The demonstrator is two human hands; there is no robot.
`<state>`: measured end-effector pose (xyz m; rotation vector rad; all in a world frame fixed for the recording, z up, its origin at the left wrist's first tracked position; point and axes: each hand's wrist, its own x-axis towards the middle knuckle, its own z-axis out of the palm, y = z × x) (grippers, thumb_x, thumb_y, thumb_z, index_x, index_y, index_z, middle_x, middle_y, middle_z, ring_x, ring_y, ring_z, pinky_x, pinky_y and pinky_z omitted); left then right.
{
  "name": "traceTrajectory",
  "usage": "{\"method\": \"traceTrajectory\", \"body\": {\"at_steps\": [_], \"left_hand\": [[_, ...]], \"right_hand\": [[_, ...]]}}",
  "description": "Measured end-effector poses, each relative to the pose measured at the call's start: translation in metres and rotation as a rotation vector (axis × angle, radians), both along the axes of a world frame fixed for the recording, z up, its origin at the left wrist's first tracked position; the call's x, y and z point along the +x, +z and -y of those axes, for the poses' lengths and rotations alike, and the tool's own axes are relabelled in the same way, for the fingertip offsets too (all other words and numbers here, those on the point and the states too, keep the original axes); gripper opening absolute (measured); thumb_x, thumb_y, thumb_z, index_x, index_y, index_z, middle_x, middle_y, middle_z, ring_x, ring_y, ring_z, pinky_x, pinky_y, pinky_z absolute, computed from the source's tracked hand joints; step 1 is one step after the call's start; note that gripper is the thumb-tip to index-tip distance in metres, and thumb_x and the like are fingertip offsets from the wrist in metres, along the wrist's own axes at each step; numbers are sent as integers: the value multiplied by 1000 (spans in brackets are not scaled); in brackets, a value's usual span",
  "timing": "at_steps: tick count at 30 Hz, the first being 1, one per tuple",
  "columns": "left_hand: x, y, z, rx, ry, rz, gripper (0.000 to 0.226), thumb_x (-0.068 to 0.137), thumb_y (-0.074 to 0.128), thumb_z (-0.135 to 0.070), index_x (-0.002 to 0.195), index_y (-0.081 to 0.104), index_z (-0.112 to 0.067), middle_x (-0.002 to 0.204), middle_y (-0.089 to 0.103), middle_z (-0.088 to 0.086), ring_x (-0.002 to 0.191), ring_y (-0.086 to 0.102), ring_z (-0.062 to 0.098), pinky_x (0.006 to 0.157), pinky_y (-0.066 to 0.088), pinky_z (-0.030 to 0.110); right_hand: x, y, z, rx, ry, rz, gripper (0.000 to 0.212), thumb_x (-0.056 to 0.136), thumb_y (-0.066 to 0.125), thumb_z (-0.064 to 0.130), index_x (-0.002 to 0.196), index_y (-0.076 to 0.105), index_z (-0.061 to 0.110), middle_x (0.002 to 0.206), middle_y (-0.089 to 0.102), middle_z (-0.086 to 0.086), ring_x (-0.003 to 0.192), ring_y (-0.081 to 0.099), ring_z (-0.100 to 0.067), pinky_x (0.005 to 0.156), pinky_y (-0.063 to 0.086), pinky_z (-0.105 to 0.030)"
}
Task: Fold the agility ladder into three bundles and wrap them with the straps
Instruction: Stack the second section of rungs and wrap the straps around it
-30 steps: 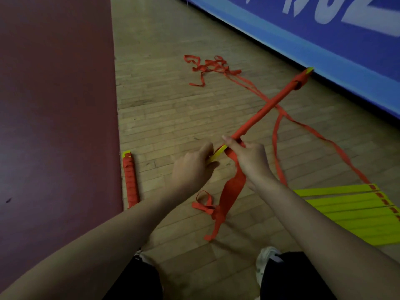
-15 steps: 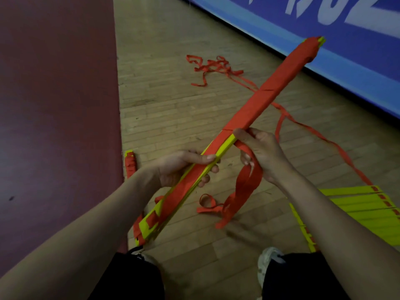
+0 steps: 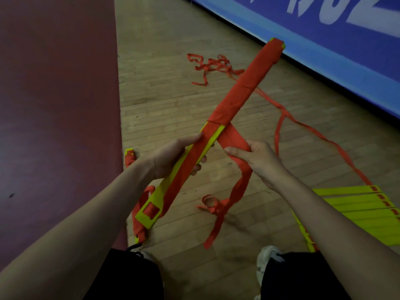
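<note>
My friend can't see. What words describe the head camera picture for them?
The left hand holds a long bundle of yellow rungs, its far half wrapped in orange strap, while the right hand grips the strap coming off it. On the wooden floor to the right lie loose yellow rungs.

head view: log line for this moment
left hand grips rung bundle | right hand holds orange strap | far half wrapped | second bundle on floor

You are looking at a dim, soft picture: edges are bending, and faint shadows are lying below.
</note>
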<state>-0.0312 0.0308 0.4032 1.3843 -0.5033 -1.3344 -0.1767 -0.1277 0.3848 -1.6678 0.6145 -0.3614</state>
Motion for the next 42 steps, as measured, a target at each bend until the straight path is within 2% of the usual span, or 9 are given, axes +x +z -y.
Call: {"method": "traceTrajectory", "body": {"at_steps": [4, 13, 22, 26, 30, 34, 37, 40, 42], "left_hand": [[-3, -4, 4, 28, 64, -48, 38, 100, 38, -40, 102, 58, -8, 75, 64, 10, 56, 57, 21, 54, 50, 28], [-16, -8, 12, 102, 110, -104, 34, 96, 48, -35, 112, 58, -6, 85, 58, 9, 65, 54, 18, 62, 50, 31], [-39, -13, 26, 74, 191, 280, 10, 92, 62, -26, 91, 67, -17, 86, 59, 0, 70, 48, 8, 61, 40, 19], [-44, -24, 34, 43, 281, 415, 19, 81, 75, -19, 94, 62, -15, 79, 60, 0, 70, 53, 12, 58, 39, 23], [-42, -27, 34, 23, 371, 477, 40, 62, 89, -18, 74, 52, -19, 69, 52, 0, 63, 48, 14, 54, 36, 26], [-32, -17, 23, -95, 148, 554, 32, 63, 88, -32, 82, 65, -19, 74, 62, -6, 71, 57, 7, 66, 44, 24], [-29, -3, 13, -184, -106, 347, 16, 89, 66, -25, 91, 64, -10, 72, 67, -10, 65, 62, 2, 62, 48, 15], [-24, 0, 4, -126, -289, -58, 57, 92, 42, -56, 98, 65, -5, 83, 68, 12, 66, 65, 23, 66, 55, 31], [-20, -1, 4, -95, -316, -157, 69, 89, 31, -63, 97, 67, -4, 74, 63, 14, 55, 58, 23, 57, 50, 29]], "right_hand": [[-2, 1, -1, -64, 14, -12, 9, 85, 71, 25, 83, 66, 18, 58, 65, 0, 50, 64, -15, 47, 47, -23], [-5, 5, -7, -260, -101, -21, 23, 78, 77, 31, 73, 64, 13, 42, 53, 5, 35, 44, -5, 38, 35, -19], [-1, 7, -21, -256, -190, 80, 29, 81, 74, 33, 60, 59, 21, 42, 51, 5, 37, 46, -5, 41, 36, -15], [1, 3, -23, -201, -266, 104, 35, 84, 72, 29, 57, 57, 12, 41, 48, 4, 34, 42, -8, 37, 34, -18], [3, 7, -20, -42, -228, 153, 22, 86, 69, 20, 67, 61, 12, 41, 44, 6, 33, 39, -7, 33, 30, -19], [2, 21, -22, 173, -147, 273, 18, 87, 66, 11, 70, 60, 12, 43, 38, 2, 29, 34, -6, 31, 26, -16], [-1, 31, -22, 265, -110, 328, 15, 87, 65, 10, 73, 59, 9, 42, 38, 2, 26, 31, -5, 32, 23, -16], [-5, 36, -17, 327, -94, 365, 10, 83, 66, 15, 77, 60, 10, 40, 40, 5, 26, 29, -4, 32, 23, -16], [-7, 37, -15, 320, -75, 369, 12, 78, 67, 21, 78, 61, 11, 40, 42, 5, 26, 29, -4, 32, 24, -16]]}}
